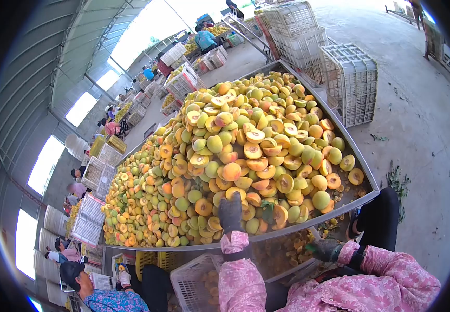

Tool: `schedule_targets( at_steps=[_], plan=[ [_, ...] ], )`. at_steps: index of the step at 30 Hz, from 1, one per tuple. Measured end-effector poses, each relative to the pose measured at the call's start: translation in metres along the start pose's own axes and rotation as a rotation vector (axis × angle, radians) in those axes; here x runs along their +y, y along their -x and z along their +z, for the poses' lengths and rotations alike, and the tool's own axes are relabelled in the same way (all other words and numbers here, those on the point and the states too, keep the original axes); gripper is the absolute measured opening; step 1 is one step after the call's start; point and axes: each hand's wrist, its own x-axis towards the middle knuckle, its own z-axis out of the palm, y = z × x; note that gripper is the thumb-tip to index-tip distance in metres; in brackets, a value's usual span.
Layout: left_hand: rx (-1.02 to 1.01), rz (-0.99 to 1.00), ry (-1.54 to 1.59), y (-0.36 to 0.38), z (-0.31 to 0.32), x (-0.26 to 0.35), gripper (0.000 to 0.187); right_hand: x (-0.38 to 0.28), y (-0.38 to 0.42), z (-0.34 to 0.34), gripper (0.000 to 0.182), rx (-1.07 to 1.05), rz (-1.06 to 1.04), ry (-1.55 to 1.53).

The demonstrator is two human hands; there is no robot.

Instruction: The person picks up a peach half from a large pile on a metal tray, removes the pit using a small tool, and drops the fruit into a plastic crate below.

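Note:
My left hand (230,214), in a dark glove, reaches onto the near side of a big heap of yellow-green and orange peaches (253,136), many of them halved. Its fingers stretch forward against the fruit, and I see nothing held in them. My right hand (327,250), also gloved, is low at the right, beside a container of peach pieces (286,249). The fingers of that hand look curled; whatever is in them is hidden. The heap lies on a metal-rimmed table (308,220). Below my left forearm stands a white crate (189,283) with peach pieces.
Stacked white plastic crates (350,86) stand beyond the table's right side. A co-worker in a blue patterned top (111,300) sits at the lower left, with a gloved hand (124,277) near a crate. Other people and crates line the left wall. Leaves (398,188) litter the floor.

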Motion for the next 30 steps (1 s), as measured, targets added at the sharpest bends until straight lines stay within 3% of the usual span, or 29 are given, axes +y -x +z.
schedule_targets(
  at_steps=[2,4,7,9,11,13,14,15,19,22,23,26,27,30],
  plan=[
    [0.105,-0.257,0.273,-0.003,-0.003,0.026,0.041,-0.002,0.002,-0.012,0.030,-0.037,-0.018,0.015],
    [0.076,-0.463,1.160,0.005,0.003,0.023,0.038,0.005,0.002,-0.015,0.032,-0.075,-0.038,0.026],
    [-0.075,-0.431,1.426,0.038,-0.026,0.022,0.042,0.015,0.008,-0.017,0.035,-0.024,-0.116,-0.110],
    [-0.161,-0.419,1.588,0.062,-0.034,0.011,0.040,-0.009,0.012,-0.051,0.034,-0.114,0.086,-0.749],
    [-0.405,-0.455,1.764,0.081,-0.036,-0.003,0.033,-0.032,0.008,-0.075,0.034,-0.107,0.075,-0.854],
    [-0.358,-0.484,1.742,0.102,-0.061,0.025,0.033,-0.045,-0.003,-0.081,0.035,-0.089,0.068,-0.956],
    [-0.323,-0.503,1.717,0.110,-0.069,0.035,0.034,-0.045,-0.013,-0.076,0.038,0.034,-0.075,-0.893],
    [-0.423,-0.435,1.690,0.116,-0.069,0.033,0.035,-0.052,-0.019,-0.078,0.042,0.157,-0.216,-0.824],
    [-0.553,-0.327,1.461,0.133,-0.059,0.045,0.036,-0.098,-0.024,-0.111,0.044,-0.001,-0.029,-1.093],
    [-0.563,-0.346,1.607,0.147,-0.053,0.058,0.036,-0.118,-0.033,-0.109,0.047,-0.051,0.084,-1.108],
    [-0.467,-0.370,1.744,0.152,-0.053,0.065,0.047,-0.119,-0.036,-0.100,0.048,0.026,0.045,-1.152],
    [-0.324,-0.413,1.915,0.162,-0.050,0.081,0.049,-0.121,-0.035,-0.091,0.049,0.090,0.032,-1.193],
    [-0.248,-0.237,1.595,0.166,-0.047,0.086,0.050,-0.125,-0.033,-0.090,0.049,0.061,0.020,-1.272],
    [-0.092,-0.256,1.353,0.177,-0.032,0.087,0.051,-0.135,-0.027,-0.080,0.050,0.043,-0.032,-1.340]
  ],
)
